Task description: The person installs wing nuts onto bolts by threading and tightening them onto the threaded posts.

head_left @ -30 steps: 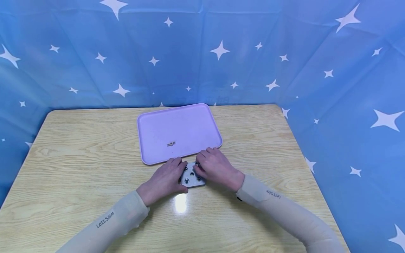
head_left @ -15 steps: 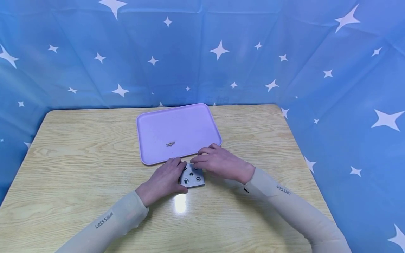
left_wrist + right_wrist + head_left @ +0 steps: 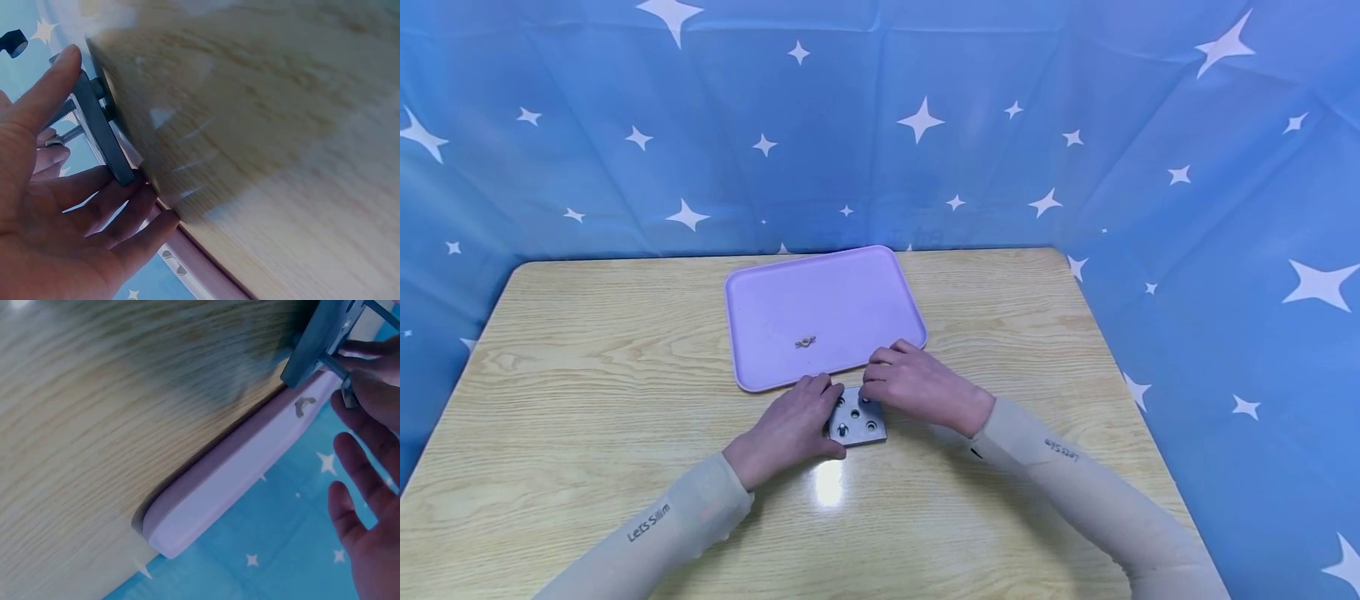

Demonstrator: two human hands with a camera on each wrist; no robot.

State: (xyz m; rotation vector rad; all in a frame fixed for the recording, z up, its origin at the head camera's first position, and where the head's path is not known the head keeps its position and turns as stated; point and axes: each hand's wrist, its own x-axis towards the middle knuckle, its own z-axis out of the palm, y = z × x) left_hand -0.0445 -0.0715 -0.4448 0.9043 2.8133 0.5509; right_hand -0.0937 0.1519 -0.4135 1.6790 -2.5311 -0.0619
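Note:
A square grey metal plate [image 3: 857,429] with several holes lies flat near the middle of the table. My left hand [image 3: 793,421] grips its left side, thumb at the near edge and fingers at the far one. Threaded bolts [image 3: 61,112] stand up out of the plate in the left wrist view. At the plate's far right corner, my right hand [image 3: 921,387] pinches a small wing nut [image 3: 348,395] at the end of a bolt between thumb and index finger. Its other fingers are spread apart. In the head view this hand hides that wing nut.
Just behind the plate sits a shallow purple tray [image 3: 842,292] on the wooden table [image 3: 610,358]. One loose wing nut [image 3: 806,341] lies in it. A blue star-patterned cloth [image 3: 820,167] hangs behind the table and along its right side.
My right hand loosened and drew back slightly half a second ago; its fingers have closed in again at the plate's far right corner. The left hand and plate have stayed put.

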